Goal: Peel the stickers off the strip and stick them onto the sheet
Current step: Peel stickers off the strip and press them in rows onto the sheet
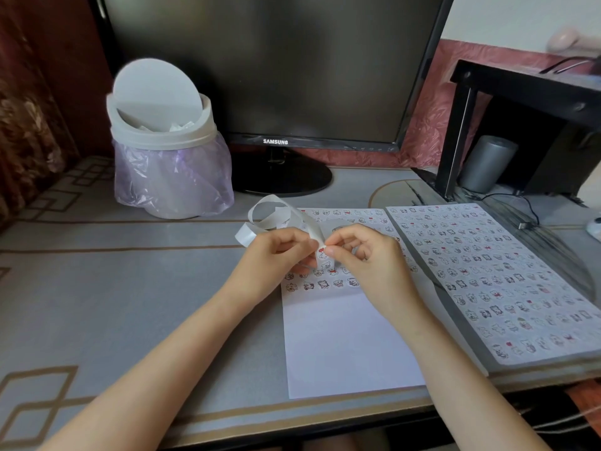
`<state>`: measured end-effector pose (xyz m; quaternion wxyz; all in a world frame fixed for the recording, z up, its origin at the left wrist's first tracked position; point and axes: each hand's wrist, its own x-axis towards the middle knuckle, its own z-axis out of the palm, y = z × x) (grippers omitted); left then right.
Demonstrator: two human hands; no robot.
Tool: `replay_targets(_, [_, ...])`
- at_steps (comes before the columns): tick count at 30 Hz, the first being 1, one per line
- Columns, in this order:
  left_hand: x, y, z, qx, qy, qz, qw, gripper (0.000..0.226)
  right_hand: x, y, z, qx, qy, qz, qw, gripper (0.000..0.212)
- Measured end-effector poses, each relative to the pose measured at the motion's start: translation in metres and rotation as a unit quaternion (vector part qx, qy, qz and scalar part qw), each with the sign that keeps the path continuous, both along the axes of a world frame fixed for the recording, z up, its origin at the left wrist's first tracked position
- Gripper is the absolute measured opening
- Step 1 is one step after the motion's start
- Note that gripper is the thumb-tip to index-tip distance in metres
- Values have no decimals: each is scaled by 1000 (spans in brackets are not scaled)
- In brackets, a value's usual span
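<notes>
Left hand: the left hand is curled, with thumb and fingers pinching the strip just above the sheet.
Right hand: the right hand is curled as well. Its thumb and forefinger tips meet on a sticker with a red mark, at the strip's lower end. I cannot tell whether that sticker has come free of the backing.
Strip: white and glossy. It loops up and away behind the left hand, towards the bin, and its loose end hangs to the left of that hand. A short piece with a few stickers on it hangs between the two hands.
Sheet: the sheet lies flat on the table straight in front of the person. Rows of small cartoon stickers cover its far part, down to just below the hands. The near part is plain white.
Second sheet: the second sheet lies just beside it on the right, covered in stickers from edge to edge.
Bin: the bin is white with its swing lid tilted up and a purple liner. It stands at the far left and has paper scraps inside.
Monitor: the monitor has a dark screen and stands behind the sheets.
Shelf: the shelf is black and stands at the far right, with a grey cylinder under it.
Table: the table is grey with tan lines.
</notes>
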<state>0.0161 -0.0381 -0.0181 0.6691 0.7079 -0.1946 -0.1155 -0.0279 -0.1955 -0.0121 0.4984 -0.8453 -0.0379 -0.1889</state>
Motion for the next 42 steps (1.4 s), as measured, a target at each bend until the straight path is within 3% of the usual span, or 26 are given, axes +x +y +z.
replay_targets(8, [-1,0,1,-4,-3,11,1000,17,-1,1,-1,-76,2,-20,997,5])
replay_targets(18, [0,-1,1,-11,23,34,999,20,-8,2,4,-116,-29,5,993,12])
replay_targets(23, [3,0,-3,15,21,57,998,19,-11,-10,19,19,30,2,999,14])
replay_targets(26, [3,0,-4,27,15,60,998,19,-12,-28,21,51,130,-7,990,8])
replay_targets(31, [2,-1,-4,41,-6,63,997,19,-16,-47,11,49,231,-46,971,1])
replay_targets(42, [1,0,-2,31,-1,54,998,20,-12,-52,5,13,249,-61,966,4])
